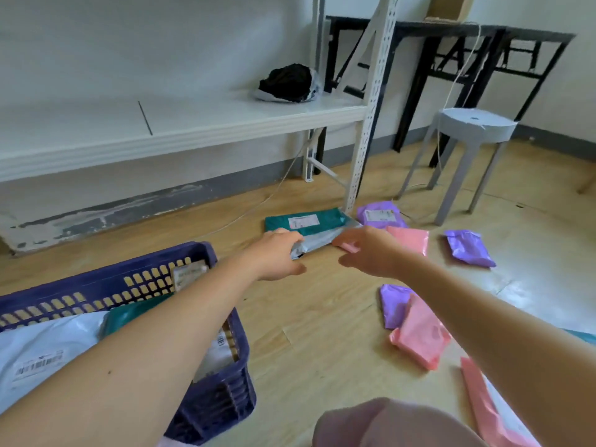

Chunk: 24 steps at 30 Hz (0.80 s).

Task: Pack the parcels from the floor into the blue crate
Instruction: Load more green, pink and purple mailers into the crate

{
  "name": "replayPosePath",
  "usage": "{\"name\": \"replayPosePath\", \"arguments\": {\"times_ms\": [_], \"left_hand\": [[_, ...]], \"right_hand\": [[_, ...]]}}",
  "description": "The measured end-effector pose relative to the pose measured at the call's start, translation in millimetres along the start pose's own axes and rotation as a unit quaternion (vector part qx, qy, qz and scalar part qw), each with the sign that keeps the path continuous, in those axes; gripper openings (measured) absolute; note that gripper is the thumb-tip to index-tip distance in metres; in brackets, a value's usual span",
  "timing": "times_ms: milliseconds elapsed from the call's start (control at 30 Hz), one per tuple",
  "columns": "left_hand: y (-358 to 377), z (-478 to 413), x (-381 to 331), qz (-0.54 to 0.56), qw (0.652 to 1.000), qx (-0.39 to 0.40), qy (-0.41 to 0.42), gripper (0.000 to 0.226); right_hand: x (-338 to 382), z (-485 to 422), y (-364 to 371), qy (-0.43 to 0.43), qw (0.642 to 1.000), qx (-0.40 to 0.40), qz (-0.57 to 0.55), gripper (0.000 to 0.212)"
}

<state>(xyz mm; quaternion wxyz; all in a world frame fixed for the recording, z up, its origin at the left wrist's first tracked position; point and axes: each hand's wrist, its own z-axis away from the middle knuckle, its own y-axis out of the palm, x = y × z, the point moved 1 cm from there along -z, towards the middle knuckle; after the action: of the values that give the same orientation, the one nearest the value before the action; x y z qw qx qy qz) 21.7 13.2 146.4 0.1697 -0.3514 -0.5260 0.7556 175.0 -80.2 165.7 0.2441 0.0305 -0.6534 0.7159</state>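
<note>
A grey-white parcel (319,242) lies on the wooden floor, partly on top of a teal parcel (306,221). My left hand (277,256) grips the grey parcel's left end, fingers curled over its edge and thumb underneath. The straight fingers of my right hand (371,253) touch its right end, with the thumb held apart below. The blue crate (96,277) stands at the lower left under my left forearm. It holds a white parcel (42,353), a teal one (135,314) and others.
More parcels lie on the floor to the right: purple ones (380,216) (469,248) (393,304) and pink ones (409,240) (419,337) (480,398). A white shelf rack post (361,156) stands just behind the teal parcel. A grey stool (474,124) and a black table (451,30) are further back.
</note>
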Motion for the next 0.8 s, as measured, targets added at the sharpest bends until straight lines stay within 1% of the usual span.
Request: {"name": "replayPosePath", "arguments": {"times_ms": [67,200,300,400,567,667,800], "left_hand": [[10,-11,-26,-0.003,1.0,-0.005,0.028,0.066],[37,-35,-78,-0.019,0.996,-0.01,0.087,0.063],[59,-49,-106,-0.032,0.993,-0.015,0.116,0.06],[80,-62,-127,-0.045,0.988,-0.038,0.143,0.057],[109,-81,-142,-0.053,0.981,-0.07,0.17,0.054],[125,-92,-139,-0.059,0.981,-0.064,0.174,0.054],[148,-108,-134,-0.061,0.982,-0.036,0.174,0.053]], "right_hand": [[-31,14,-11,0.031,0.999,-0.015,0.003,0.042],[-99,42,-23,0.096,0.994,-0.047,-0.035,0.036],[-140,59,-22,0.144,0.986,-0.068,-0.049,0.034],[-172,72,-16,0.174,0.976,-0.086,-0.098,0.033],[-214,74,9,0.213,0.965,-0.111,-0.109,0.032],[-230,67,28,0.238,0.955,-0.125,-0.124,0.034],[-254,60,59,0.281,0.94,-0.132,-0.141,0.03]]}}
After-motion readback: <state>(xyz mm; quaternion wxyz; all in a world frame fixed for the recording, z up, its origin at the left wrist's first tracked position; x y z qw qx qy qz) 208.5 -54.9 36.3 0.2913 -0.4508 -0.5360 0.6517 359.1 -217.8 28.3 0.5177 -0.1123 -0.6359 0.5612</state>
